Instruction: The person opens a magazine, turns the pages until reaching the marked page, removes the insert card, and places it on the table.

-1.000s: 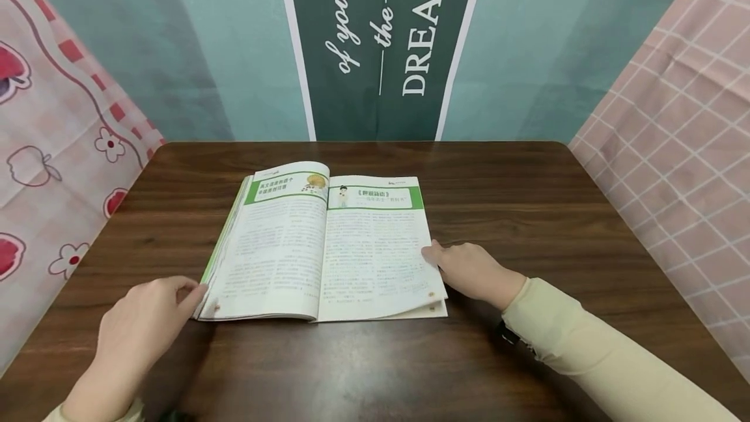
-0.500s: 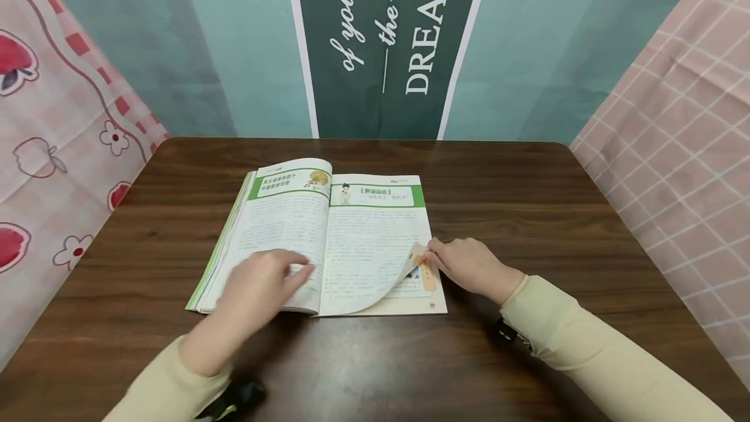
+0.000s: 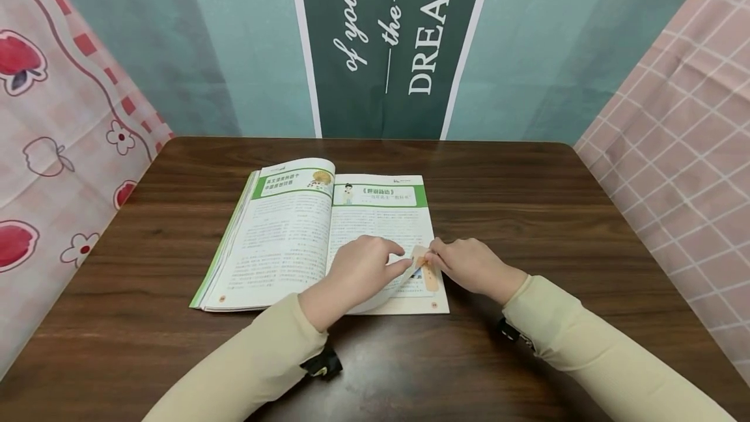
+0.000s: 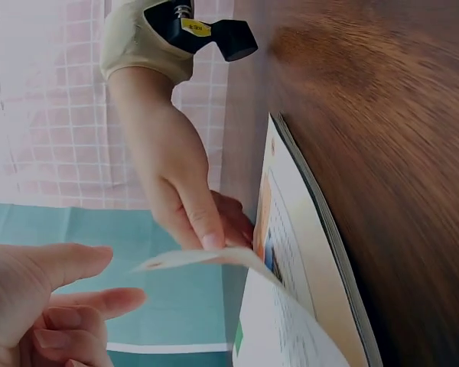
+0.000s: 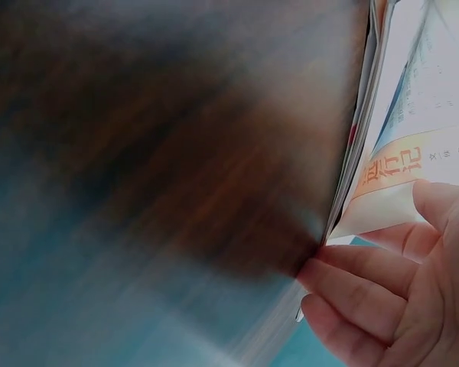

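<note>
An open magazine (image 3: 275, 233) lies on the wooden table, green bands across the tops of its two pages. At the right edge, my right hand (image 3: 471, 267) pinches a lifted page (image 5: 402, 202) between thumb and fingers; its lower corner curls up, baring an orange strip on the page beneath. My left hand (image 3: 364, 269) hovers over the right page from below. In the left wrist view its thumb and index finger (image 4: 111, 303) reach toward the raised page corner (image 4: 191, 258), apart from it and holding nothing. The left hand hides part of the right page's text.
Dark wooden table (image 3: 527, 194) surrounds the magazine. A teal curtain (image 3: 263, 51) with a green lettered banner (image 3: 387, 109) hangs behind; patterned pink cloths hang at left and right. Each sleeved wrist wears a black device (image 3: 323, 363).
My left hand has left the magazine's lower left edge and crossed rightward to beside the page corner. My right hand, almost in place, has raised and curled that corner.
</note>
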`<state>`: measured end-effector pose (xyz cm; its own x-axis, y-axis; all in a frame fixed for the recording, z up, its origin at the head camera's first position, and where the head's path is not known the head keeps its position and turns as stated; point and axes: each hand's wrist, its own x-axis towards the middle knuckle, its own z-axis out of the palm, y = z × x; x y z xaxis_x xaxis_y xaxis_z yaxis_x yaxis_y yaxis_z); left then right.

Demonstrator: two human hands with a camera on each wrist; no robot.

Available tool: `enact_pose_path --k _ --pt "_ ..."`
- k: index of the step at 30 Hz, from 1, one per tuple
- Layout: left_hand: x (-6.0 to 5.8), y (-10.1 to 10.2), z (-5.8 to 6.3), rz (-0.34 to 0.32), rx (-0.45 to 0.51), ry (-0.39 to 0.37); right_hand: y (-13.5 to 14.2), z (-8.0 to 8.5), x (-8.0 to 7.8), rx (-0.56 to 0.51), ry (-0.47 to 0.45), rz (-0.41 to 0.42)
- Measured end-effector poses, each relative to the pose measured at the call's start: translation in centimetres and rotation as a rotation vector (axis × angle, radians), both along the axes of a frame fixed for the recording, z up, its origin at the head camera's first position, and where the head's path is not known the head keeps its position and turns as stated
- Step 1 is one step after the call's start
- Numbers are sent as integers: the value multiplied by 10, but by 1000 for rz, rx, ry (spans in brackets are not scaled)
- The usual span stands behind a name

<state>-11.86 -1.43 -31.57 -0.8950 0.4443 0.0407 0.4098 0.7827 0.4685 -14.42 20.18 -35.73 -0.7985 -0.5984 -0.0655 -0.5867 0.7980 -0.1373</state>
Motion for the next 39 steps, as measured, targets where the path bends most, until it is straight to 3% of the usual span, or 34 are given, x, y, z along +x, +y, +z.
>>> enact_pose_path --k 9,15,19,27,31,39 --pt "-8 17 -6 41 8 13 -1 -1 2 -4 24 1" --pt "-11 5 -6 107 1 11 1 2 0 25 -84 -49" --pt "-10 -12 -4 140 8 11 4 3 0 34 -145 -73" --pt "-2 -63 -1 239 15 -1 9 6 1 50 -201 -22" --pt "3 -88 1 289 35 -42 10 7 1 79 -196 27" --pt "17 -132 10 364 22 -49 7 7 2 118 -178 70"
